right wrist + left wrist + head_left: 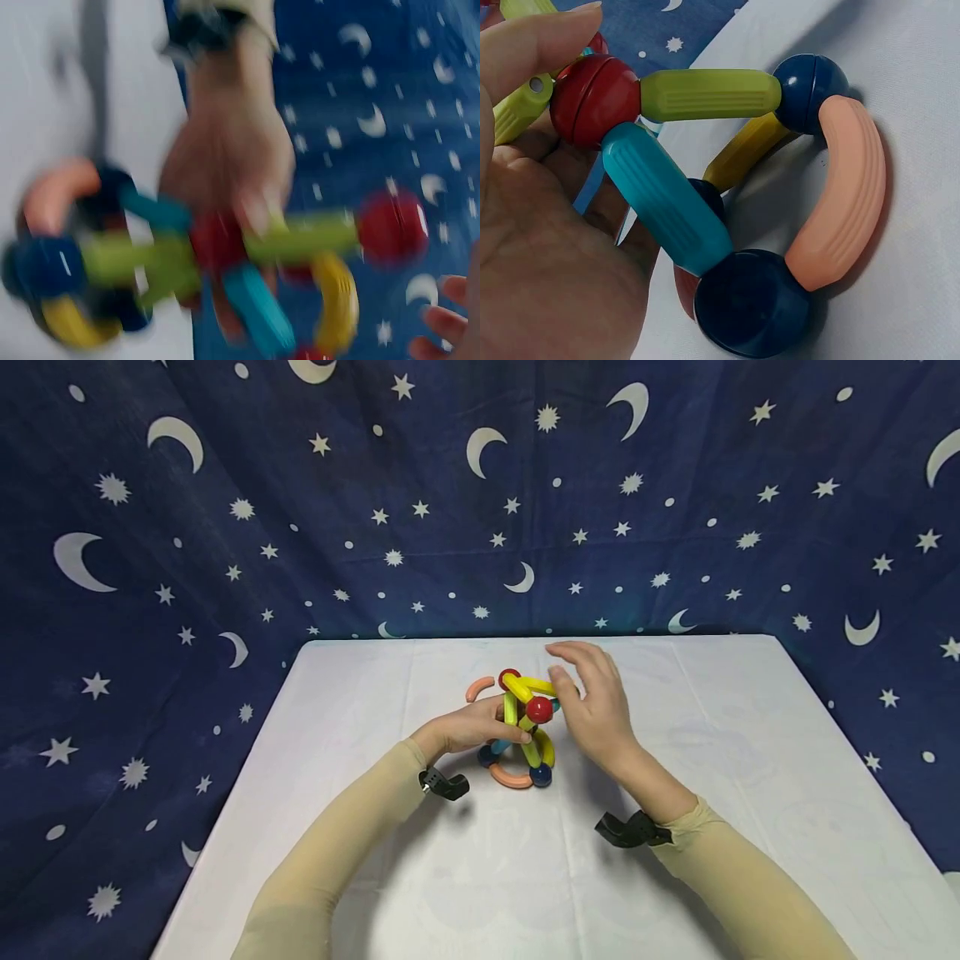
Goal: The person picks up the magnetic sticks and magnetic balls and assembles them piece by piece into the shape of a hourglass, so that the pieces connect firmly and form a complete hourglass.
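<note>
My left hand (pixel 471 725) holds a built frame of magnetic rods and balls near its middle, thumb across the front. Its top shows a red ball (pixel 539 709) and yellow rods (pixel 519 687). Lower down, dark blue balls (pixel 751 304) join a teal rod (pixel 664 199), a green rod (pixel 709 95) and a curved peach rod (pixel 847 195). My right hand (pixel 596 706) is at the frame's upper right with fingers spread and bent slightly. In the right wrist view, which is blurred, its fingertips (pixel 442 322) appear apart from the frame, with nothing held.
A loose curved pink rod (pixel 480 688) lies behind my left hand on the white-covered table (pixel 420 877). A dark blue cloth (pixel 450 485) with moons and stars hangs behind and beside the table. Both wrists wear black straps (pixel 633 831).
</note>
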{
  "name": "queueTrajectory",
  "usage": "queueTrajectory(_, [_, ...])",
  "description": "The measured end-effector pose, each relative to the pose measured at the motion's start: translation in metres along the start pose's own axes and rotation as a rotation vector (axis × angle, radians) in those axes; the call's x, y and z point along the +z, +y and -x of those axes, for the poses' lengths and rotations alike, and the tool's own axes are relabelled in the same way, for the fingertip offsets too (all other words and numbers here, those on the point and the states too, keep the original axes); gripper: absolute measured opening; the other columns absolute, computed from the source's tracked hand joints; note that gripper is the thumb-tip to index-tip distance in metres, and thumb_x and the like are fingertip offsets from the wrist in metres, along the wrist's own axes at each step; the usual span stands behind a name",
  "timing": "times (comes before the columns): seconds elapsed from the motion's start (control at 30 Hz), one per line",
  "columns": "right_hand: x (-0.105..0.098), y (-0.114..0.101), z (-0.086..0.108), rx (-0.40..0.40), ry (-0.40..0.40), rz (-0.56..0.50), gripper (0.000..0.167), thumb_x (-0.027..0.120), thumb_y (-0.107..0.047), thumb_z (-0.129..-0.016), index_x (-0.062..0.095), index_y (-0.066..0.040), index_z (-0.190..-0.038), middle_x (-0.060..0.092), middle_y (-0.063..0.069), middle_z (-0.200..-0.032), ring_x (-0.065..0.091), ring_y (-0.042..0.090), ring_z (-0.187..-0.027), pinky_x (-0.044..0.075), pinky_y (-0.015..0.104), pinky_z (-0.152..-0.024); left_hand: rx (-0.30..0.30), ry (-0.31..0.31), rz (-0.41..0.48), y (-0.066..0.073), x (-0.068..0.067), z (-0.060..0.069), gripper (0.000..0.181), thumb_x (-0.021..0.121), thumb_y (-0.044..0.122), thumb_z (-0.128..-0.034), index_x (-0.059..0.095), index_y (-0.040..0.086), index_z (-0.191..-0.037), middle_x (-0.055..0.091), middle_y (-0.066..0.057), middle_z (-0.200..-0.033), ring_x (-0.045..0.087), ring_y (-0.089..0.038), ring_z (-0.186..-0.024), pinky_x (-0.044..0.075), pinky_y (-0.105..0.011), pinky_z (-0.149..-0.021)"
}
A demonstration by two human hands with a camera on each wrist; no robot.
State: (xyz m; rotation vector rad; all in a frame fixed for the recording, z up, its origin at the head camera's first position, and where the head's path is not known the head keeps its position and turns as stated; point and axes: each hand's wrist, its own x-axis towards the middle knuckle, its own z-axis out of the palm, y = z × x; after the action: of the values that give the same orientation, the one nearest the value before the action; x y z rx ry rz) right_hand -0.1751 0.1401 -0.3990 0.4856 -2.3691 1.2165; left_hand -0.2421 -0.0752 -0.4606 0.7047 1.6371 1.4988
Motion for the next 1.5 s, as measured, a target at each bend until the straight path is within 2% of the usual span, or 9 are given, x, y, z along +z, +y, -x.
queueTrajectory(0.07, [-0.012, 0.013, -0.006, 0.111, -0.07, -0.081, 0.038, 0.053, -0.029, -0.106, 0.063, -0.009, -0.136, 0.058, 0.01, -0.139, 0.049, 0.03, -0.131, 0.035, 0.057, -0.109, -0.019, 0.008, -0.013, 0.002, 0.0, 0.0, 0.047, 0.068, 0.01, -0.0964, 0.051, 0.005, -0.139, 0.06, -0.03, -0.131, 0.063, -0.023, -0.112, 0.041, -0.039, -0.105])
queueTrajectory(0.2, [-0.024, 0.04, -0.006, 0.38, -0.315, -0.319, 0.044, 0.055, -0.023, -0.103, 0.055, -0.008, -0.144, 0.054, 0.013, -0.144, 0.055, 0.032, -0.125, 0.041, 0.055, -0.108, -0.044, 0.004, -0.005, 0.003, 0.0, 0.0, 0.051, 0.068, 0.011, -0.0965, 0.048, 0.005, -0.143, 0.058, -0.028, -0.136, 0.063, -0.023, -0.115, 0.041, -0.037, -0.103])
queueTrajectory(0.27, [-0.024, 0.05, 0.0, 0.426, -0.384, -0.39, 0.048, 0.06, -0.016, -0.1, 0.052, -0.006, -0.147, 0.054, 0.016, -0.143, 0.058, 0.036, -0.117, 0.048, 0.052, -0.101, -0.044, -0.003, -0.006, 0.002, 0.0, 0.0, 0.052, 0.068, 0.011, -0.0966, 0.047, 0.005, -0.144, 0.06, -0.027, -0.134, 0.062, -0.025, -0.115, 0.042, -0.035, -0.101])
queueTrajectory(0.5, [-0.013, 0.053, 0.008, 0.318, -0.311, -0.288, 0.041, 0.076, -0.032, -0.095, 0.068, -0.014, -0.131, 0.062, 0.006, -0.124, 0.062, 0.027, -0.095, 0.058, 0.035, -0.077, -0.023, 0.017, -0.011, 0.003, 0.0, 0.001, 0.047, 0.061, 0.015, -0.0942, 0.05, 0.004, -0.139, 0.063, -0.021, -0.122, 0.054, -0.031, -0.102, 0.037, -0.034, -0.076])
queueTrajectory(0.7, [-0.01, 0.049, 0.007, 0.3, -0.278, -0.236, 0.032, 0.075, -0.031, -0.096, 0.072, -0.016, -0.124, 0.064, 0.004, -0.118, 0.062, 0.026, -0.091, 0.056, 0.033, -0.074, -0.017, 0.036, 0.068, 0.007, 0.0, 0.002, 0.051, 0.041, 0.023, -0.0891, 0.045, 0.004, -0.137, 0.049, -0.014, -0.136, 0.048, -0.024, -0.117, 0.035, -0.038, -0.09])
queueTrajectory(0.93, [-0.009, 0.048, 0.007, 0.269, -0.286, -0.204, 0.032, 0.072, -0.033, -0.098, 0.07, -0.016, -0.125, 0.064, 0.003, -0.118, 0.063, 0.022, -0.089, 0.055, 0.033, -0.075, 0.012, 0.138, 0.087, 0.005, -0.003, 0.012, 0.027, 0.047, 0.017, -0.1047, 0.053, 0.001, -0.126, 0.047, -0.009, -0.122, 0.042, -0.036, -0.093, 0.037, -0.042, -0.083])
queueTrajectory(1.17, [-0.011, 0.041, 0.002, 0.271, -0.266, -0.182, 0.032, 0.072, -0.035, -0.097, 0.071, -0.017, -0.125, 0.064, 0.001, -0.114, 0.06, 0.023, -0.091, 0.052, 0.038, -0.078, 0.082, 0.269, -0.025, 0.002, -0.007, 0.018, 0.034, 0.062, 0.02, -0.1038, 0.061, 0.008, -0.135, 0.047, -0.006, -0.139, 0.053, -0.025, -0.125, 0.041, -0.04, -0.11])
queueTrajectory(1.33, [-0.01, 0.033, 0.0, 0.294, -0.271, -0.197, 0.035, 0.071, -0.036, -0.098, 0.069, -0.016, -0.126, 0.067, 0.001, -0.111, 0.061, 0.023, -0.091, 0.052, 0.039, -0.076, 0.091, 0.345, 0.077, -0.001, -0.001, 0.015, 0.038, 0.061, 0.008, -0.1024, 0.059, 0.002, -0.14, 0.059, -0.009, -0.131, 0.061, -0.029, -0.109, 0.044, -0.046, -0.107])
queueTrajectory(1.5, [-0.009, 0.032, 0.0, 0.316, -0.271, -0.199, 0.036, 0.069, -0.038, -0.099, 0.068, -0.015, -0.128, 0.069, 0.002, -0.108, 0.062, 0.025, -0.089, 0.052, 0.039, -0.074, 0.082, 0.338, 0.094, -0.002, 0.01, 0.019, 0.044, 0.063, 0.009, -0.1004, 0.054, 0.008, -0.144, 0.061, -0.009, -0.126, 0.057, -0.034, -0.099, 0.045, -0.048, -0.099])
